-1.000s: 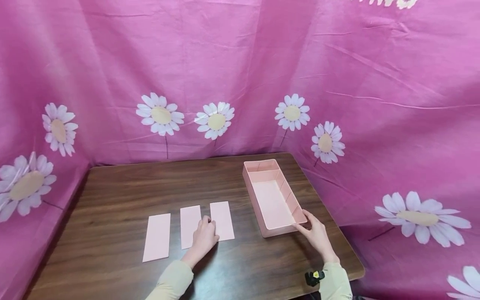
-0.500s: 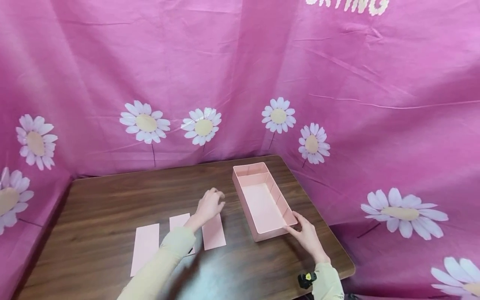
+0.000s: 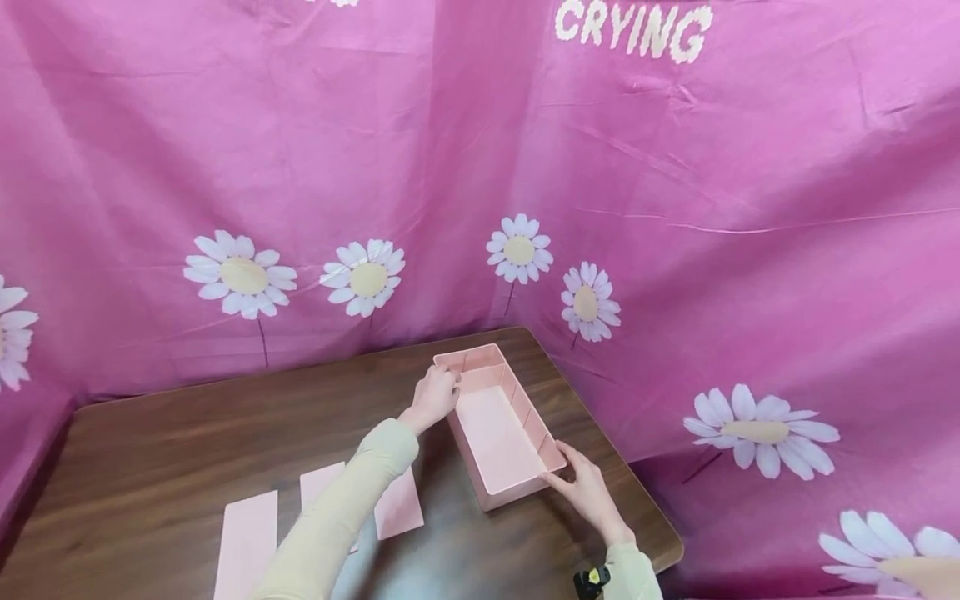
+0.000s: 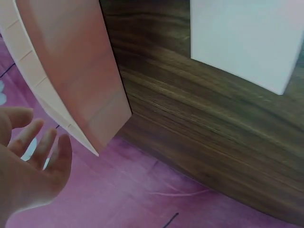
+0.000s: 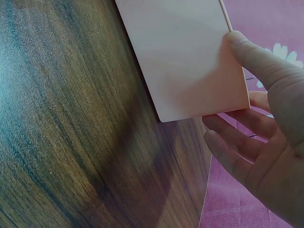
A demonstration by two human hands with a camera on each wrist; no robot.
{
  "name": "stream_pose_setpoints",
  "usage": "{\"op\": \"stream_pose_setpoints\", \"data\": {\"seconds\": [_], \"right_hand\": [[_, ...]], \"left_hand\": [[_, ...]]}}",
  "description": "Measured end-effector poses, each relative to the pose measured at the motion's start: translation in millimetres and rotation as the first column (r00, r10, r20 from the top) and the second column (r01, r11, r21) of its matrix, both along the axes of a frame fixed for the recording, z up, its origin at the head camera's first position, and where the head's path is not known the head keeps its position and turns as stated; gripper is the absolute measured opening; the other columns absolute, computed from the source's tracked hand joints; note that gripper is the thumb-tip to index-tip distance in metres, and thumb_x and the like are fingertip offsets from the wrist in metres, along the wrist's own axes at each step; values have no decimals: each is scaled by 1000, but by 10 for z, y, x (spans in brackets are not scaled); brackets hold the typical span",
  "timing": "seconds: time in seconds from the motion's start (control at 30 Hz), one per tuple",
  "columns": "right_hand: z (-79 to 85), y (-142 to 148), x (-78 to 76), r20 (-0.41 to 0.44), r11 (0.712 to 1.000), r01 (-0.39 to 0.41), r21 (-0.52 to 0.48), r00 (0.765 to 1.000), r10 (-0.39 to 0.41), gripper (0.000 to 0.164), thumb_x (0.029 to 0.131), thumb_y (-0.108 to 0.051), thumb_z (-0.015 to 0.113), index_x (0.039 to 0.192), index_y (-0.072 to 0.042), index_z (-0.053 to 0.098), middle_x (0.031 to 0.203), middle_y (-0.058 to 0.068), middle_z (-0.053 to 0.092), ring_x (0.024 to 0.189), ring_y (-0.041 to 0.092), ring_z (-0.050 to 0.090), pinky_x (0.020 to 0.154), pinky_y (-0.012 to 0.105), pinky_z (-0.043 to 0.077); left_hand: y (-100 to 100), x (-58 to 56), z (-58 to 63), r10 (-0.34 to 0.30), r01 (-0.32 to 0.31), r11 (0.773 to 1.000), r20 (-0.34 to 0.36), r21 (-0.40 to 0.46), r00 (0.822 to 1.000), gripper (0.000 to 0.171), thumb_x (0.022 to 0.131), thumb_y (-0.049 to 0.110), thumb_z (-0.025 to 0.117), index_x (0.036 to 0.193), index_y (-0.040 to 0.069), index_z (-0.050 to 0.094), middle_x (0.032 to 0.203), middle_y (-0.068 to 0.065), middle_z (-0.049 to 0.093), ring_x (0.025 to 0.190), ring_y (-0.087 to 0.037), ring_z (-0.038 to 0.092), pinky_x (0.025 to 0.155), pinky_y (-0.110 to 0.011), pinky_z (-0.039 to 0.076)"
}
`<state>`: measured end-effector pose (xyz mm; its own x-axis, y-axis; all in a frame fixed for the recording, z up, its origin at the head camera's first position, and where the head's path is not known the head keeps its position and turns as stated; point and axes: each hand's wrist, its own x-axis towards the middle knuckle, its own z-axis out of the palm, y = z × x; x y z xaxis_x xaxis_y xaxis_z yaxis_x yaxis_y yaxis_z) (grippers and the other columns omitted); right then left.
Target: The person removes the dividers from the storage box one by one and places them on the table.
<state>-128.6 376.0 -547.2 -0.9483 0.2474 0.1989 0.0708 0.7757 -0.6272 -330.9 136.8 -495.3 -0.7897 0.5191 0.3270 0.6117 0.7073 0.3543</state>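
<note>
A long pink box (image 3: 498,437) with slotted walls stands on the table; a divider (image 3: 482,380) crosses it near the far end. My right hand (image 3: 588,493) grips the box's near right corner, thumb on the near rim and fingers round the corner, as the right wrist view confirms. My left hand (image 3: 435,393) is at the far left rim, fingers loosely bent; in the left wrist view the fingers (image 4: 59,154) appear apart from the box. Flat pink panels lie to the left: one at far left (image 3: 247,542), a middle one (image 3: 318,483) mostly under my sleeve, and one nearest the box (image 3: 400,507).
The dark wooden table (image 3: 187,442) ends at a rounded right corner near my right sleeve. A pink curtain (image 3: 337,167) with daisies hangs behind and at the sides. A black device (image 3: 591,582) is on my right wrist.
My left hand has moved from the panels up and right to the box's far left rim. The right hand stays on the near corner. The head view has turned right.
</note>
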Motion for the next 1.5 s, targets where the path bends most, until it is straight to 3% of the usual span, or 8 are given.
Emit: {"op": "stream_pose_setpoints", "data": {"seconds": [0.1, 0.27, 0.47, 0.67, 1.0, 1.33, 1.5], "right_hand": [[-117, -78, 94, -7, 1000, -3, -6, 1000, 3, 65, 73, -31, 78, 128, -3, 54, 125, 17, 61, 109, 28, 62, 88, 42, 52], [-252, -208, 224, -23, 1000, -10, -13, 1000, 10, 64, 72, -31, 79, 125, -3, 56, 121, 15, 63, 106, 27, 63, 83, 35, 54], [-243, -294, 192, -44, 997, -39, -64, 998, 36, 64, 72, -31, 78, 125, -2, 56, 116, 14, 65, 98, 26, 65, 74, 25, 54], [-159, -241, 109, -71, 998, -24, -51, 997, 20, 64, 72, -30, 79, 126, -4, 56, 119, 14, 64, 100, 25, 65, 75, 30, 56], [-80, -15, -8, -63, 1000, -5, -7, 998, 4, 64, 72, -33, 78, 126, -6, 56, 121, 14, 64, 100, 25, 65, 76, 32, 56], [-49, 36, -49, -46, 999, 0, -36, 999, -2, 63, 73, -31, 78, 126, -6, 56, 124, 16, 62, 106, 29, 64, 80, 38, 55], [-57, 33, -32, -49, 999, 5, -39, 999, -7, 63, 72, -31, 78, 126, -6, 56, 123, 16, 62, 106, 29, 64, 80, 37, 55]], "left_hand": [[52, -24, -180, 11, -13, 998, -40, -55, 999, 13, 80, 10, 66, 91, 7, 71, 99, -11, 68, 91, -33, 60, 62, -43, 54], [57, -71, -425, 48, -54, 987, -47, -154, 998, 8, 80, 11, 65, 83, 9, 72, 90, -8, 71, 86, -29, 60, 65, -40, 52], [16, -231, -514, 110, -110, 982, -11, -156, 994, 7, 79, 8, 68, 72, 5, 70, 78, -13, 69, 77, -32, 63, 63, -44, 53], [88, -410, -444, 87, -89, 984, -19, -156, 996, 13, 80, 4, 62, 71, 9, 70, 76, -12, 70, 76, -31, 65, 65, -44, 52], [320, -589, -249, 69, -73, 991, -34, -109, 997, 15, 80, 6, 62, 66, 9, 66, 76, -11, 71, 75, -31, 64, 66, -43, 52], [365, -601, 33, 52, -60, 996, -99, -73, 994, 12, 82, 8, 63, 72, 7, 68, 76, -11, 69, 77, -31, 62, 64, -44, 49], [367, -597, 139, 39, -43, 998, -70, -54, 997, 13, 82, 7, 62, 77, 11, 73, 79, -7, 72, 79, -30, 64, 63, -43, 52]]}}
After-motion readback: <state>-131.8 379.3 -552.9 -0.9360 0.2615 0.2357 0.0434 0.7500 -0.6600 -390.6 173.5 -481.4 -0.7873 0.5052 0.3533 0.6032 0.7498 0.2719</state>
